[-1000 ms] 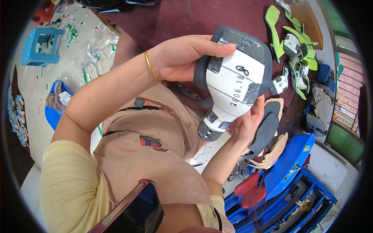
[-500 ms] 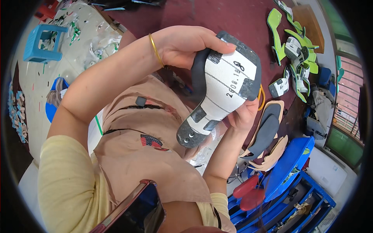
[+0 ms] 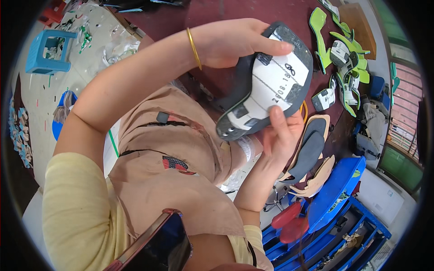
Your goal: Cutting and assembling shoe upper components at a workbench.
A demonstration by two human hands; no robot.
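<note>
In front of my chest, both hands hold a shoe insole [image 3: 282, 74] with a white board face, dark patches and printed marks. A black sheet layer [image 3: 242, 86] shows along its left edge. My left hand [image 3: 253, 45] is closed over its upper end, the thumb lying on the white face. At its lower right edge my right hand [image 3: 285, 133] grips it, thumb against the face and the other fingers partly hidden. The narrow end tilts down to the left, over my apron [image 3: 181, 171].
Several green and white insoles [image 3: 346, 67] lie at the right on the dark red table [image 3: 257, 13]. Black and beige sole pieces [image 3: 312, 149] are stacked nearer, beside a blue tray [image 3: 334, 196]. A blue stool [image 3: 49, 52] stands on the littered floor at the left.
Both hands have shifted the insole up and right, and its face now tilts more away. My right thumb has come round onto the white face.
</note>
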